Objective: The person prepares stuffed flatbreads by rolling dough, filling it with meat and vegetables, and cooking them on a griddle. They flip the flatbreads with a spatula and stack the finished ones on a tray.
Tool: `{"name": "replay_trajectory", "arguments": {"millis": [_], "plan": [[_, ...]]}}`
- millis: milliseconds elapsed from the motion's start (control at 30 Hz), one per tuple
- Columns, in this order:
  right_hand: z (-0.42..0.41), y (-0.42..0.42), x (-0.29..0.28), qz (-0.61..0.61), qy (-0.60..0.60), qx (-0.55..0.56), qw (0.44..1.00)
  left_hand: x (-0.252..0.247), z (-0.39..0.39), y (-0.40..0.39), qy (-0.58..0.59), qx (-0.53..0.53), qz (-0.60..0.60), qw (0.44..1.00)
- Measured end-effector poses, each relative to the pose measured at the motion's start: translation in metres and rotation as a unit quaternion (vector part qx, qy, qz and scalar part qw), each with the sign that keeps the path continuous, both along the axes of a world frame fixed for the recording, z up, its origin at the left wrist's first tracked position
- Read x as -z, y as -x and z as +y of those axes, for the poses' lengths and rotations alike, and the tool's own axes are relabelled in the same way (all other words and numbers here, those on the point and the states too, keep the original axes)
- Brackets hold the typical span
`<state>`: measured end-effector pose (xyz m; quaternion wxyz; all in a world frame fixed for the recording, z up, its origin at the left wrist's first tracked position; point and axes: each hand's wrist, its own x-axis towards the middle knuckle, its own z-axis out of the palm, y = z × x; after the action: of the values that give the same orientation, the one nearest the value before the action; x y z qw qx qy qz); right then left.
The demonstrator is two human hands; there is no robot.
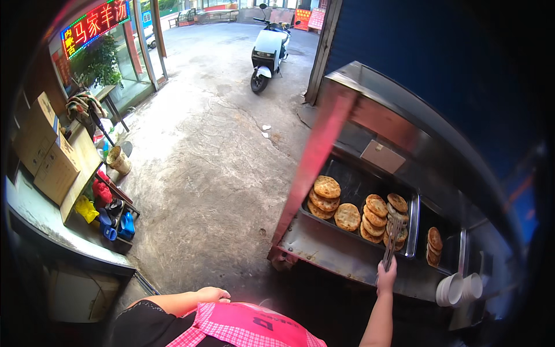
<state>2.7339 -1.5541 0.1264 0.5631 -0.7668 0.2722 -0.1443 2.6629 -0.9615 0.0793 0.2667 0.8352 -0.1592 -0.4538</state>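
My right hand [386, 275] grips a pair of metal tongs [391, 243] over the front edge of a black baking tray [351, 173]. The tongs' tips overlap the rightmost stack of flatbreads [397, 203] in that tray; whether they pinch one I cannot tell. Left of it stand another stack of flatbreads [373, 217], a single round flatbread [347, 217] and a leaning pile of flatbreads [326, 187]. My left hand [215, 295] is held before my pink apron [256, 323], its fingers partly hidden, with no object visible in it.
A second tray [451, 243] holds more flatbreads [434, 247]. Stacked white bowls [451, 289] stand at the right. The metal stall has a red post [318, 152]. Cardboard boxes [56, 169] and a shoe rack [130, 204] line the left; an electric scooter [266, 47] is parked ahead.
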Motion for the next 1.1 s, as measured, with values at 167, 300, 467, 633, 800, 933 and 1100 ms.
{"name": "replay_trajectory", "arguments": {"millis": [167, 300, 467, 633, 800, 933, 1100], "plan": [[0.092, 0.123, -0.009, 0.059, -0.051, 0.088, 0.993, 0.018, 0.034, -0.034, 0.043, 0.059, -0.022, 0.997], [0.206, 0.250, -0.003, 0.082, -0.046, 0.138, 0.986, 0.024, 0.063, -0.053, 0.052, 0.123, -0.010, 0.991], [0.337, 0.400, 0.003, 0.125, -0.099, 0.220, 0.962, 0.058, 0.107, -0.045, 0.103, 0.205, -0.037, 0.973], [0.439, 0.452, -0.039, 0.156, -0.142, 0.254, 0.944, 0.096, 0.131, -0.041, 0.132, 0.220, 0.018, 0.966], [0.499, 0.503, -0.037, 0.116, -0.148, 0.209, 0.960, 0.122, 0.129, -0.007, 0.165, 0.280, 0.027, 0.945], [0.551, 0.581, -0.027, 0.097, -0.163, 0.210, 0.959, 0.063, 0.102, 0.050, 0.129, 0.427, -0.070, 0.892], [0.618, 0.721, 0.004, 0.066, -0.173, 0.254, 0.949, 0.047, 0.074, 0.163, 0.097, 0.546, -0.099, 0.826]]}}
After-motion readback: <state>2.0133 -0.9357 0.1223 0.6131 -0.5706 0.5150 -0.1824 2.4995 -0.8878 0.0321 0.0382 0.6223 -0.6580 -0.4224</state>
